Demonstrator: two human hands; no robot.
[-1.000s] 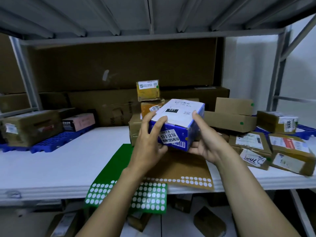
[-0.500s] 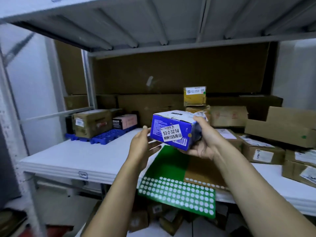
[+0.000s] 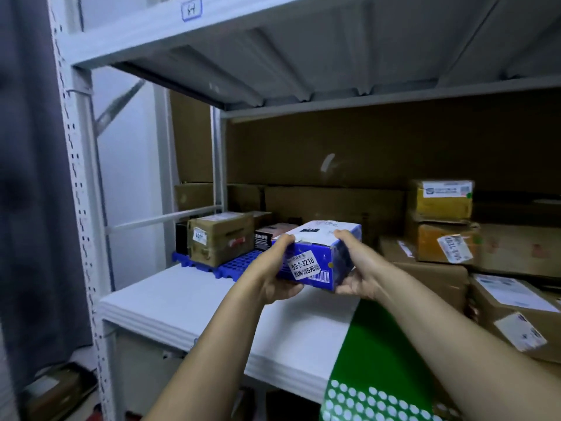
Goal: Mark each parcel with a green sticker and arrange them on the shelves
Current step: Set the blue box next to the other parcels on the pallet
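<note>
Item: blue parcel (image 3: 315,256), held above the white shelf (image 3: 182,302), long axis left–right. Opposite ends clamped by left hand (image 3: 273,278) and right hand (image 3: 358,268) (fingers (image 3: 287,238) curled over top). Just beyond, far-left: blue pallet (image 3: 236,264).

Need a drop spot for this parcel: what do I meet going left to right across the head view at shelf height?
Curtain → shelf post → brown box → blue parcel, held → yellow box.

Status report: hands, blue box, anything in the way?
Left hand, right hand grip blue box. Held above white shelf. Brown parcel stands behind, left.
</note>
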